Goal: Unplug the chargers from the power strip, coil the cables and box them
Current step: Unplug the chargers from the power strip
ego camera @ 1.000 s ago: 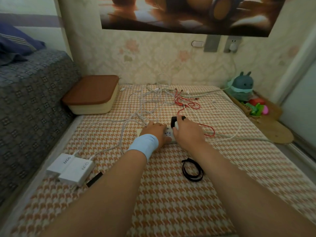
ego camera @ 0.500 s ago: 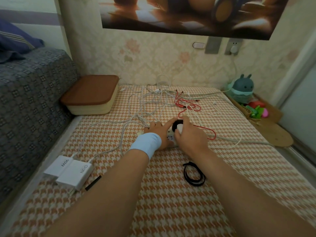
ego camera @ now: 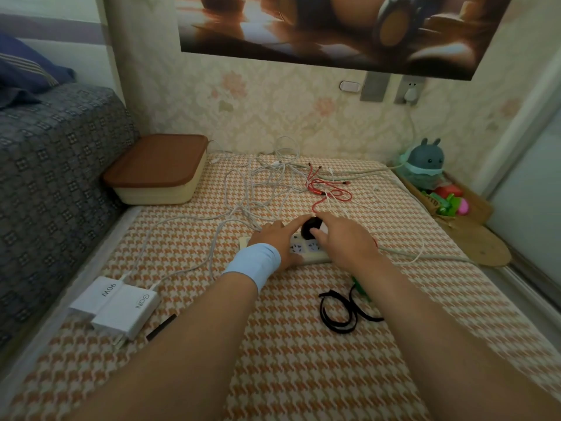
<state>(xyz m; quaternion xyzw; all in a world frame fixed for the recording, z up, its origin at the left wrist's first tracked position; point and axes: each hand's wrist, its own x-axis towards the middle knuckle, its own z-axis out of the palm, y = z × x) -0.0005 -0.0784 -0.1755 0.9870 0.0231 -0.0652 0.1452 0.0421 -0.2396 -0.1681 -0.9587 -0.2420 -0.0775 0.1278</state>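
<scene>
A white power strip [ego camera: 306, 250] lies across the middle of an orange houndstooth mat [ego camera: 303, 360], and both hands are on it. The left hand [ego camera: 277, 238], with a pale blue wristband [ego camera: 253, 264] at the wrist, presses flat on the strip's left part, its forefinger stretched out to touch a black charger [ego camera: 310, 227] that sits at the strip's far edge. The right hand [ego camera: 343, 238] is curled around that black charger from the right, gripping it. Beyond the hands a tangle of white cables [ego camera: 267, 183] and a red cable [ego camera: 331, 192] spreads toward the wall. Two white chargers [ego camera: 117, 305] lie side by side at the mat's left edge, well apart from the strip. A cream box with a brown lid [ego camera: 158, 168] stands closed at the far left corner. A black strap [ego camera: 343, 311] lies loose just under the right forearm.
</scene>
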